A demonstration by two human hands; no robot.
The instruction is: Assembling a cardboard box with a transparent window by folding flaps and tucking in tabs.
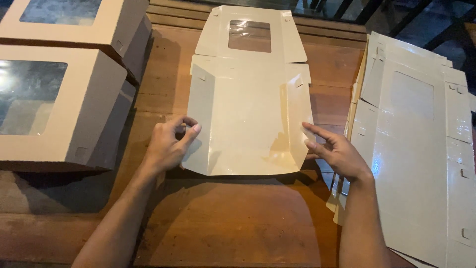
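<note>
Head view looks down on a flat, glossy cream cardboard box blank with a clear window panel [248, 114], lying unfolded on the brown wooden plank table [223, 223]; every place below is told from this blank. Its windowed lid panel lies at the far end, and its two side flaps tilt slightly upward along their creases. To its left stand two assembled cream cardboard boxes with clear window lids [59, 104], one beyond the other; glare on the windows hides whatever is inside. To its right lies a stack of flat cream cardboard blanks [416, 149], just beside it. At the blank's near left edge the left hand [168, 146] pinches the flap between thumb and curled forefinger. At its near right edge the right hand [337, 151] has its fingers spread and nearly straight, fingertips touching the flap, gripping nothing.
</note>
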